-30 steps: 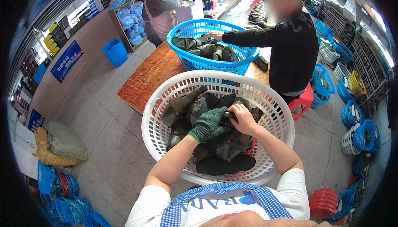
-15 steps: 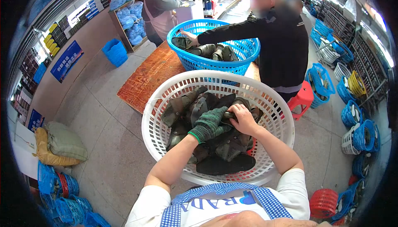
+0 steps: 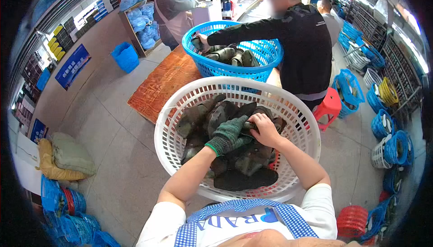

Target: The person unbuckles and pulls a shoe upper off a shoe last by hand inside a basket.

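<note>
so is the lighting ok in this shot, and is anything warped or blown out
Head view: strong fisheye, with black corners and the right-hand racks bowed; head view: glare at top centre and along the upper-right lights; head view: left hand and right hand read clearly, but the dark shoes lose detail in shade.

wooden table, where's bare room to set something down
The wooden table is bare left of the blue basket, up to the upper-left rim of the white basket. Floor further left is bare too. Crowded: the white basket, dark shoes around left hand and right hand.
</note>
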`<state>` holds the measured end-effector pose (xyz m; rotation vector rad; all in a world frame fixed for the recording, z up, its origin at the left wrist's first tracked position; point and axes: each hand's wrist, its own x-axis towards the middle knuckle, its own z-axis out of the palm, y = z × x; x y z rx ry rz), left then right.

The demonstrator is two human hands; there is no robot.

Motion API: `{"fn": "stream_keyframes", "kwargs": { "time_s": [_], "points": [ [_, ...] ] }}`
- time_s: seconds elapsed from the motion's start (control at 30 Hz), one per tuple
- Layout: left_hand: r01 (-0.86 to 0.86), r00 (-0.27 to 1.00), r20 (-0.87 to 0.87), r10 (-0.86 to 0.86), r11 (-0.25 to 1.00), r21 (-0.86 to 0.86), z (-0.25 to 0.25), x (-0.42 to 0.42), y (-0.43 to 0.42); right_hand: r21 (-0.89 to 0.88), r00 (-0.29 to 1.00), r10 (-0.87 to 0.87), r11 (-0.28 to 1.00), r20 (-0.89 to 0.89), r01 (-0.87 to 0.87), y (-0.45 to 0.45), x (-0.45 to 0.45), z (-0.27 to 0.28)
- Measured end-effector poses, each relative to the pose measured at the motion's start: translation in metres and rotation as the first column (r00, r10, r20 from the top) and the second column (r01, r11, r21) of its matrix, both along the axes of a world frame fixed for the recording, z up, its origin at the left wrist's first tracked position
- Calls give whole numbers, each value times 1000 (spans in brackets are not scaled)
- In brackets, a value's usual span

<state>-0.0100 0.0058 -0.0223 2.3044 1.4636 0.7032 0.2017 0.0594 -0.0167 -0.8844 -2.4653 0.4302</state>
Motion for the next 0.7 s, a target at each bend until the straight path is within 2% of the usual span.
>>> {"fn": "stream_keyframes", "kwargs": {
  "time_s": [0.33, 0.7],
  "points": [
    [14, 999, 34, -12, 998, -60, 24, 3, -6, 16, 999, 7, 1000, -34, -7, 0, 1, 0],
    [9, 1000, 26, -8, 1000, -29, 10, 1, -3, 21, 1000, -6, 1000, -16, 6, -1, 0, 0]
  ]
}}
